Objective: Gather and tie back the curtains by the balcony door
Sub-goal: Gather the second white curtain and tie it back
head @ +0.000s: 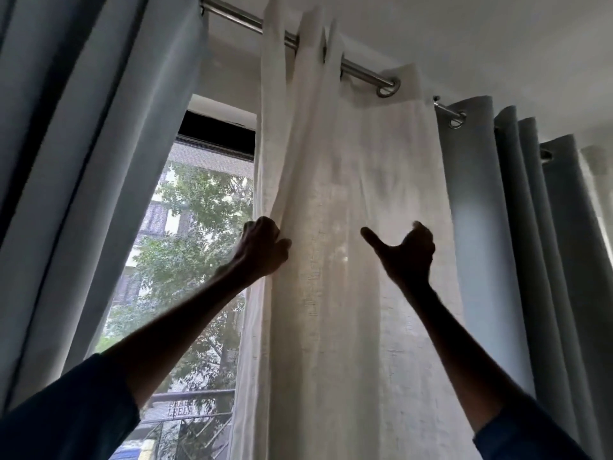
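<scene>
The only writing in view sits low in the frame, left of centre, on a sign (180, 408) seen through the mesh screen (212, 167). It has 2 short rows of pale letters, too blurred to read.

Your white curtain (348, 200) hangs down the middle of the frame. It is a thin, slubby weave with daylight glowing through it, bunched into tight folds on the steel rod (238, 15) at the top and lying flatter lower down. 1 steel eyelet (386, 89) shows near its upper right corner. A grey-blue curtain (83, 134) fills the left side of the frame. A second grey-blue curtain (530, 227) hangs in folds on the right, just beside the white one.

Your left hand (262, 249) grips the white curtain's left edge at mid-frame, fingers curled round the fabric. Your right hand (406, 254) is up against the same curtain, right of centre, with the thumb stretched toward the left hand and the fingers curled. Whether they hold cloth cannot be told. A tree (199, 207) and a railing (195, 393) show outside, lower left.
</scene>
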